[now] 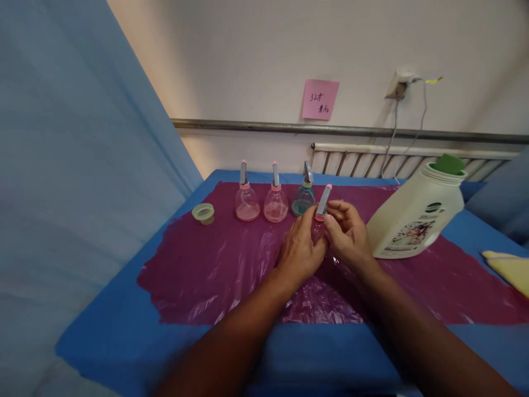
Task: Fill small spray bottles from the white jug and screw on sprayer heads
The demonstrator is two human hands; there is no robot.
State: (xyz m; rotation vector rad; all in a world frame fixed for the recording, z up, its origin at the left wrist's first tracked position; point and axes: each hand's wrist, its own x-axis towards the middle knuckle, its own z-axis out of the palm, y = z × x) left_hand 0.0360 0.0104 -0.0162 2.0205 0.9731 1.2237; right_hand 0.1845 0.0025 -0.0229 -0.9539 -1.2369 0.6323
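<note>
My left hand (301, 248) and my right hand (350, 234) meet around a small spray bottle (324, 204) with a grey trigger head and a pink collar. My left fingers wrap its left side, and my right thumb and fingers close in at the collar. Most of the bottle's body is hidden by the hands. Just beyond my left hand are a spray bottle with teal liquid (303, 201) and a pink-collared spray bottle (276, 209) with pink liquid. Left of these, another pink spray bottle (247, 209) stands upright.
Right of my hands a large cream jug (413, 226) leans, a green piece (448, 164) in its mouth. A small greenish cup (203, 213) sits at the left. Purple plastic sheeting (198, 275) covers the blue table (103, 325). A yellow cloth (510, 270) lies far right.
</note>
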